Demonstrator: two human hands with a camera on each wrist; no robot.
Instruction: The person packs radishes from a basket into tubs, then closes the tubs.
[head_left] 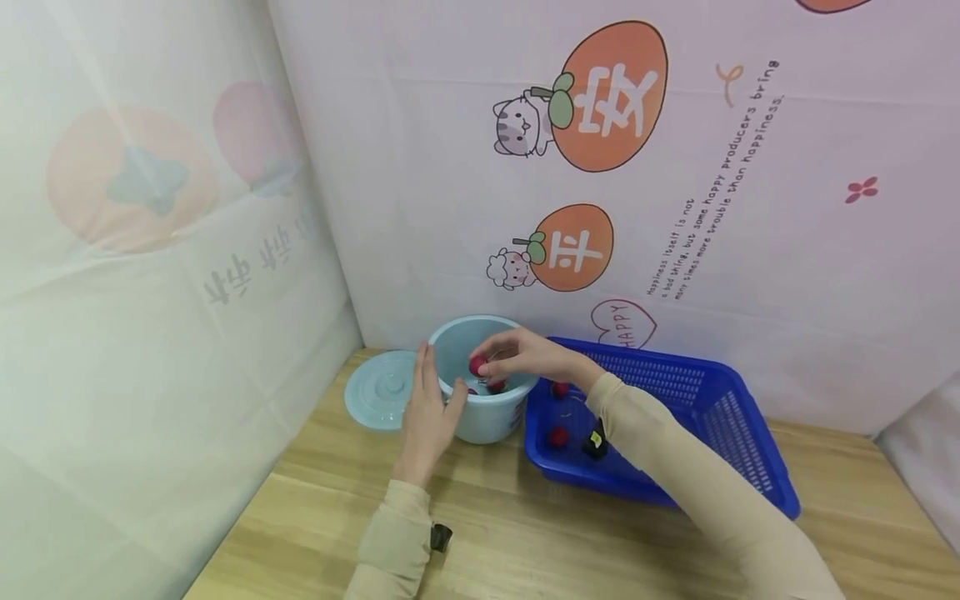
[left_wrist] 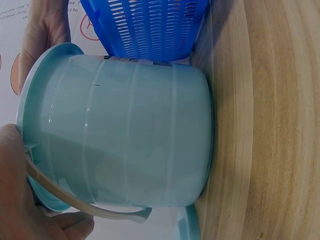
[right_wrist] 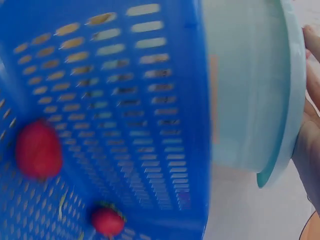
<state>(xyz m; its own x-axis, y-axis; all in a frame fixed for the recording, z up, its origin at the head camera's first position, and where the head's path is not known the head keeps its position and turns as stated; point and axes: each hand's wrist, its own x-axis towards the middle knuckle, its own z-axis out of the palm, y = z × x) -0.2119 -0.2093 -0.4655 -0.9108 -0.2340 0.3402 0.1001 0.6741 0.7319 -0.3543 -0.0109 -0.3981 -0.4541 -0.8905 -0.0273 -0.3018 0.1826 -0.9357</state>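
Note:
A light blue lidless bucket (head_left: pixel 487 417) stands upright on the table. My right hand (head_left: pixel 525 354) pinches a red strawberry (head_left: pixel 477 364) between thumb and fingertips, over the bucket's opening. Below it, another red strawberry (head_left: pixel 496 386) lies inside the bucket. My left hand (head_left: pixel 429 417) rests at the bucket's left rim, its fingers extended along the outside and the thumb spread toward the near side. In the left wrist view, the bucket's beige handle (left_wrist: pixel 75 200) hangs down its side, close to that hand.
A blue perforated basket (head_left: pixel 720 375) stands right beside the bucket, with red strawberries (right_wrist: pixel 38 150) inside, one showing green leaves. The bucket's light blue lid (head_left: pixel 378 387) lies left of it on the wooden table (head_left: pixel 510 533). Printed cloth (head_left: pixel 450 167) rises directly behind.

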